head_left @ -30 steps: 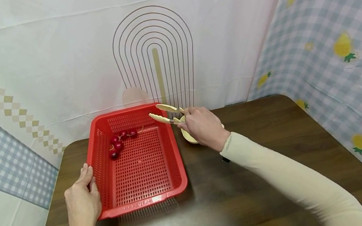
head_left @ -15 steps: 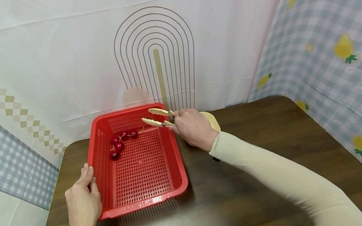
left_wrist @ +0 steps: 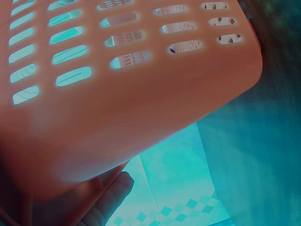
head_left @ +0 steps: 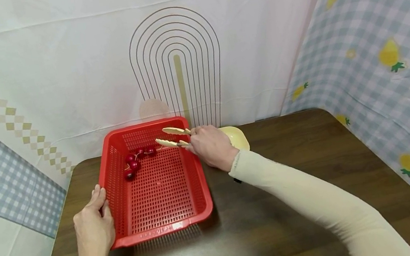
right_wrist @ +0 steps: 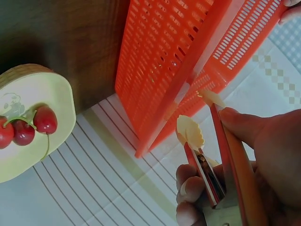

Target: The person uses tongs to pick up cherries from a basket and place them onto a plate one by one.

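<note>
My left hand (head_left: 93, 231) grips the left rim of a red perforated plastic basket (head_left: 160, 204); in the left wrist view a fingertip (left_wrist: 121, 184) shows by the rim. Several dark red cherries (head_left: 134, 166) with stems lie toward the basket's back left. My right hand (head_left: 213, 146) holds food tongs (head_left: 169, 142) with pale yellow scalloped tips. The tips are parted, with nothing between them, above the basket's right back part. Beside the basket, partly behind my right hand, is a pale yellow plate (head_left: 239, 138). Cherries (right_wrist: 45, 119) lie on it in the right wrist view.
Everything stands on a dark wooden table (head_left: 298, 202). A white patterned cloth (head_left: 102, 72) hangs close behind it, and a blue checked cloth (head_left: 379, 77) hangs along the right side.
My right hand has moved left with the tongs, bringing their tips farther over the basket and uncovering more of the plate. My left hand and the cherries in the basket stay put.
</note>
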Demonstrator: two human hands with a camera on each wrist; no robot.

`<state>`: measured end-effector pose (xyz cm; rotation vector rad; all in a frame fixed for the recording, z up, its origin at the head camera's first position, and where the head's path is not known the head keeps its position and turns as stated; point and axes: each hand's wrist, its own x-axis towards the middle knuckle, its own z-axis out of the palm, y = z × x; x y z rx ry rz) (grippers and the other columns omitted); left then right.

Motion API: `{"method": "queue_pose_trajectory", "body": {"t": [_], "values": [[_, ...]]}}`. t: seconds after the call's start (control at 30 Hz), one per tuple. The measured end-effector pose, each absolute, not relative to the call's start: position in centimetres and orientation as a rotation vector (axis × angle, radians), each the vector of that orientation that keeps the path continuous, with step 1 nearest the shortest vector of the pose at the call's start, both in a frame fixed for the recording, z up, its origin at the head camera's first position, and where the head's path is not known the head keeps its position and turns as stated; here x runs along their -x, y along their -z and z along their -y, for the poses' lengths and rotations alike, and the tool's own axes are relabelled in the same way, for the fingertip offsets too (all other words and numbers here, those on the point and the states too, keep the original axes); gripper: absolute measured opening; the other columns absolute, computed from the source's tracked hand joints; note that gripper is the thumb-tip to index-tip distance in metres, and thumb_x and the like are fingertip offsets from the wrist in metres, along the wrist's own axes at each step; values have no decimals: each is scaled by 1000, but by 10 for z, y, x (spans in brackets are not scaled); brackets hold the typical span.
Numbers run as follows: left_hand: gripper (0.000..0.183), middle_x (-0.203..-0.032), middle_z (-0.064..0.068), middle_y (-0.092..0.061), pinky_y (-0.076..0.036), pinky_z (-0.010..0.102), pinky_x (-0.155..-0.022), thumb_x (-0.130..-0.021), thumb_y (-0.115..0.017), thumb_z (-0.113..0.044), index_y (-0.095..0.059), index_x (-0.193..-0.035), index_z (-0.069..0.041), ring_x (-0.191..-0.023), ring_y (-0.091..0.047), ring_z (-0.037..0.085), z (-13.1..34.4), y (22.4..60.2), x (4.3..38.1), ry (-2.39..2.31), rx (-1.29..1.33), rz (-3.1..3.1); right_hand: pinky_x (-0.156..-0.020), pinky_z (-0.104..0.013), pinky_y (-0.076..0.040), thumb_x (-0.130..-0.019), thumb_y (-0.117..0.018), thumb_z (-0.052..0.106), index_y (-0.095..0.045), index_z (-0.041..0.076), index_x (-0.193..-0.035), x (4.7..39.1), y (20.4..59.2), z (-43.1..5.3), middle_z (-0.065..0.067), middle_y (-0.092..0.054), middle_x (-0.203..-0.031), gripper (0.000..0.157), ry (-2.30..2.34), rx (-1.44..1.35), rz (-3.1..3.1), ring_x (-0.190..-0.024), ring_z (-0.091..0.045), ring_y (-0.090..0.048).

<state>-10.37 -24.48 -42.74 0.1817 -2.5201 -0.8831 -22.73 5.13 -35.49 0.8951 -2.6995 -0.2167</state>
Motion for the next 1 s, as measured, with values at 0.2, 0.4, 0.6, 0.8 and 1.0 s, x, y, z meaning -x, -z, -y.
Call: {"method": "queue_pose_trajectory", "body": {"t": [0.2,0.4,0.6,0.8,1.0], "values": [[38,-141,21,-57,-49,61,-101,-96,-60,6,-62,-134,6,-129,-58,43,245,427,105,875,-182,2518,-79,-37,-62,-104,-58,38,-77,10,-91,227,354,-42,-8,-74,-93,36,255,-908,2704,-84,-23,-71],[38,-141,21,-58,-50,60,-101,-96,-60,6,-62,-134,5,-129,-59,42,244,427,104,873,-186,2512,-78,-34,-61,-105,-55,41,-77,12,-95,224,355,-29,-6,-74,-94,38,332,-910,2728,-82,-21,-71],[38,-139,21,-59,-50,61,-101,-95,-61,6,-63,-133,6,-127,-60,43,244,428,103,864,-180,2500,-79,-31,-61,-107,-50,41,-76,13,-100,222,357,-19,-5,-74,-97,39,371,-936,2754,-82,-19,-69],[38,-140,21,-58,-50,60,-101,-96,-61,6,-62,-134,5,-127,-59,43,244,428,103,868,-182,2509,-80,-31,-61,-106,-50,43,-77,13,-102,220,360,-13,-5,-74,-98,40,386,-964,2759,-82,-19,-70],[38,-141,20,-57,-49,61,-100,-96,-60,5,-62,-134,5,-128,-59,43,244,428,104,869,-187,2517,-78,-31,-61,-106,-52,40,-77,15,-94,220,360,-8,-3,-74,-93,37,397,-1000,2727,-79,-17,-69]]}}
